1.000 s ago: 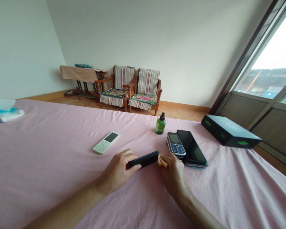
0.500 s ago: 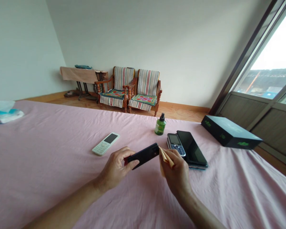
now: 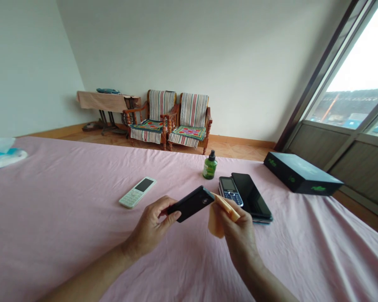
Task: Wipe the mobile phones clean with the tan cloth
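A black mobile phone (image 3: 191, 204), its back with the camera lens showing, is held tilted above the bed by my left hand (image 3: 157, 220), thumb across its near edge. My right hand (image 3: 237, 228) pinches a folded yellow-orange cloth (image 3: 217, 224), whose edge meets the phone's far right corner. Just beyond the right hand lie a dark keypad phone (image 3: 231, 191) and a large black tablet-like device (image 3: 252, 195), stacked on something thin. To the left of the black phone, a white keypad phone (image 3: 137, 192) lies face up.
A green spray bottle (image 3: 209, 166) stands behind the phones on the pink sheet (image 3: 66, 201). A black box (image 3: 302, 174) sits at the right edge, a tissue pack (image 3: 6, 155) at the far left. Two wooden armchairs (image 3: 192, 117) stand beyond the bed.
The black phone has turned so more of its back and lens end shows. My right hand and cloth have shifted slightly right, and more of the cloth hangs below.
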The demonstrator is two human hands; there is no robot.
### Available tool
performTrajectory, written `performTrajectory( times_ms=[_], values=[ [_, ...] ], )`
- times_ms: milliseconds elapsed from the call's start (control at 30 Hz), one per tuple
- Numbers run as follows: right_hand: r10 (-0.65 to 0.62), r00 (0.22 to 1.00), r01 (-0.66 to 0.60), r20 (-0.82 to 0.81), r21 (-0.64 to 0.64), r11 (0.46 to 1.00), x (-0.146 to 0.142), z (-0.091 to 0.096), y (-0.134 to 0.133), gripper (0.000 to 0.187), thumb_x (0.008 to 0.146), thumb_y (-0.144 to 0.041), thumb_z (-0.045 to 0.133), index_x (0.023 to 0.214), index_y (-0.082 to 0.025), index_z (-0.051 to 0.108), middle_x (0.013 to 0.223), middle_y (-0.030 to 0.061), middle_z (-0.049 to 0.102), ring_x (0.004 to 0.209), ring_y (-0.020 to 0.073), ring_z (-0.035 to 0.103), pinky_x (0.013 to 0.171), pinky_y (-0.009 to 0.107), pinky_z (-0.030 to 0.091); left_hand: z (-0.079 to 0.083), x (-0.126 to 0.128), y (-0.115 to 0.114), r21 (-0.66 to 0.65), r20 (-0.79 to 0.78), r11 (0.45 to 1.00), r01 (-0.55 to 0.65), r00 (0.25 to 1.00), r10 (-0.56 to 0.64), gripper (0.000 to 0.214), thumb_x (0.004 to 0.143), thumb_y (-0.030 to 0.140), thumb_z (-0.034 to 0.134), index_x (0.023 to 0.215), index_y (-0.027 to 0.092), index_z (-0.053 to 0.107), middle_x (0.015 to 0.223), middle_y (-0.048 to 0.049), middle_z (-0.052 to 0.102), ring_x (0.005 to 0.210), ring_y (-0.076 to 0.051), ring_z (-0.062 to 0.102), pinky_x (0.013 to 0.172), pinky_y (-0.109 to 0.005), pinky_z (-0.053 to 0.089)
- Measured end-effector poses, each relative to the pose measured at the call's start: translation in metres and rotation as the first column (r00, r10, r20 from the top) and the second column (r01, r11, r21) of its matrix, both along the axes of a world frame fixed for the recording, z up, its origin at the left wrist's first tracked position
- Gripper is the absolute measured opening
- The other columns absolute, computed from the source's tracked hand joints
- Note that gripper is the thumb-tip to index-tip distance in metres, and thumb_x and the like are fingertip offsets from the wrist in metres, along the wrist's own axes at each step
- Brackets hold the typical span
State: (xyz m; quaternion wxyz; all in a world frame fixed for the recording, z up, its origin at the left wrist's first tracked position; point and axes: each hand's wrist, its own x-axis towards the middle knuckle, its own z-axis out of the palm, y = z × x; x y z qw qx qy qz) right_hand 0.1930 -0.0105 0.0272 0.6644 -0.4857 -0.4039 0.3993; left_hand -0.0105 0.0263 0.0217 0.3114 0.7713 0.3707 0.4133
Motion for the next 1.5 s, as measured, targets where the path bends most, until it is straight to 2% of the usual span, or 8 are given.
performTrajectory(
  times_ms=[200,367,533,667,833,1267,1400,1500],
  values=[
    [0.091,0.991,-0.095,0.097,0.033,0.995,-0.008,0.0,-0.008,0.021,0.072,-0.032,0.069,0.085,-0.017,0.074,0.081,0.0055,0.067,0.072,0.0186,0.059,0.057,0.025,0.046,-0.002,0.007,-0.005,-0.009,-0.058,0.999,0.038,0.998,-0.039,0.013,0.091,0.025,0.055,0.093,0.016,0.064,0.084,-0.0045,0.064,0.079,-0.019,0.061,0.069,-0.026,0.048],
    [0.095,0.967,-0.121,0.238,0.097,0.988,-0.014,-0.001,-0.011,0.017,0.079,-0.032,0.063,0.082,-0.018,0.072,0.078,0.0046,0.064,0.073,0.0175,0.056,0.066,0.028,0.046,0.004,0.01,-0.011,0.132,-0.115,0.99,0.041,0.993,-0.026,0.019,0.093,0.025,0.054,0.109,0.02,0.064,0.096,-0.006,0.065,0.093,-0.02,0.059,0.082,-0.03,0.048],
    [0.074,0.92,-0.148,0.386,0.166,0.975,-0.019,0.001,-0.015,0.022,0.086,-0.027,0.057,0.067,-0.019,0.065,0.068,0.0006,0.055,0.064,0.0139,0.05,0.056,0.023,0.043,0.007,0.01,-0.016,0.305,-0.079,0.952,-0.023,0.996,0.049,0.021,0.092,0.024,0.057,0.111,0.018,0.063,0.092,-0.0064,0.064,0.087,-0.019,0.059,0.076,-0.028,0.049],
    [-0.119,0.88,-0.042,0.459,0.325,0.945,-0.017,0.005,-0.019,0.015,0.087,-0.018,0.055,0.091,-0.02,0.07,0.079,0.0027,0.058,0.066,0.0142,0.056,0.058,0.024,0.049,0.009,0.01,-0.019,0.365,-0.05,0.93,-0.05,0.996,0.074,0.01,0.091,0.02,0.059,0.099,0.018,0.064,0.083,-0.0041,0.062,0.077,-0.017,0.057,0.069,-0.025,0.047],
    [-0.342,0.696,-0.058,0.631,0.524,0.85,-0.012,0.011,-0.024,0.033,0.084,-0.005,0.051,0.109,-0.02,0.066,0.093,0.0073,0.061,0.083,0.0168,0.062,0.07,0.026,0.053,0.01,0.011,-0.022,0.341,-0.047,0.94,-0.029,0.998,0.048,0.012,0.092,0.021,0.058,0.102,0.017,0.063,0.084,-0.0043,0.061,0.077,-0.017,0.057,0.068,-0.026,0.046],
    [-0.357,0.55,-0.304,0.755,0.579,0.757,-0.028,0.009,-0.032,0.041,0.09,-0.004,0.046,0.129,-0.015,0.053,0.094,0.0114,0.058,0.083,0.0204,0.058,0.07,0.032,0.054,0.013,0.012,-0.027,0.351,-0.03,0.936,-0.016,0.999,0.029,0.016,0.095,0.026,0.051,0.103,0.018,0.063,0.08,-0.0037,0.062,0.072,-0.017,0.057,0.066,-0.026,0.045],
    [-0.292,0.525,-0.386,0.799,0.529,0.755,-0.028,0.01,-0.034,0.042,0.092,-0.006,0.044,0.132,-0.014,0.05,0.095,0.0116,0.059,0.083,0.0207,0.057,0.07,0.033,0.054,0.013,0.012,-0.028,0.333,-0.055,0.943,-0.006,0.998,0.025,0.019,0.096,0.027,0.048,0.101,0.017,0.063,0.079,-0.0042,0.061,0.07,-0.017,0.056,0.065,-0.027,0.044],
    [-0.32,0.521,-0.32,0.791,0.529,0.786,-0.02,0.009,-0.03,0.043,0.091,-0.006,0.046,0.131,-0.019,0.051,0.095,0.0097,0.059,0.083,0.0205,0.057,0.069,0.032,0.053,0.013,0.014,-0.027,0.359,-0.047,0.932,-0.041,0.997,0.062,0.017,0.095,0.028,0.051,0.096,0.016,0.063,0.076,-0.0038,0.06,0.068,-0.016,0.056,0.063,-0.025,0.044]
  ],
)
